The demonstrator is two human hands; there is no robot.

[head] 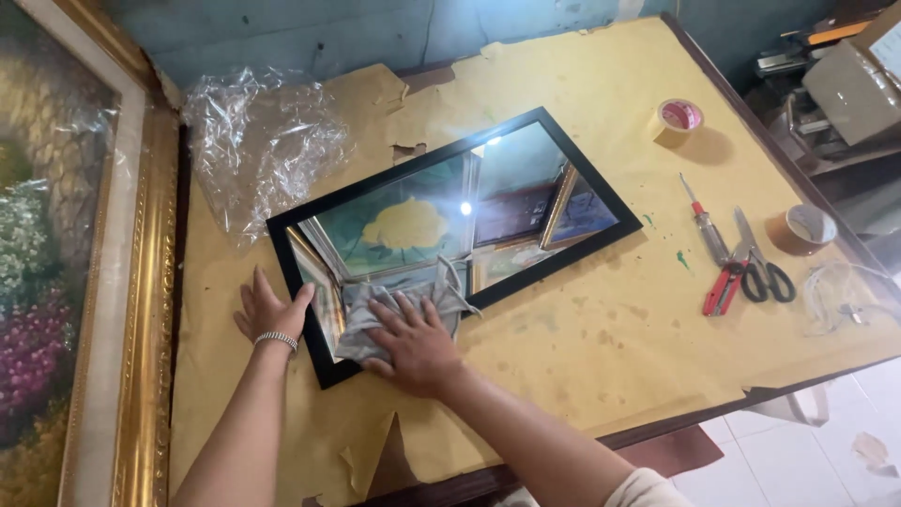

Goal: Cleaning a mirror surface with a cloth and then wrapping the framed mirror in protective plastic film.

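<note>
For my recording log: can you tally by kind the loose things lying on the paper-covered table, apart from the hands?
Black-framed glass panel: 1
Grey cloth, under the right hand: 1
Tape rolls: 2
Screwdriver: 1
Red-handled pliers: 1
Black-handled scissors: 1
Crumpled clear plastic wrap: 1
Total: 8
The left hand rests beside the frame's corner.

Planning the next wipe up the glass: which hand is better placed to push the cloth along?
Right, probably. The right hand lies flat on the grey cloth on the black-framed glass panel; the left hand rests beside the frame's edge, off the cloth.
</note>
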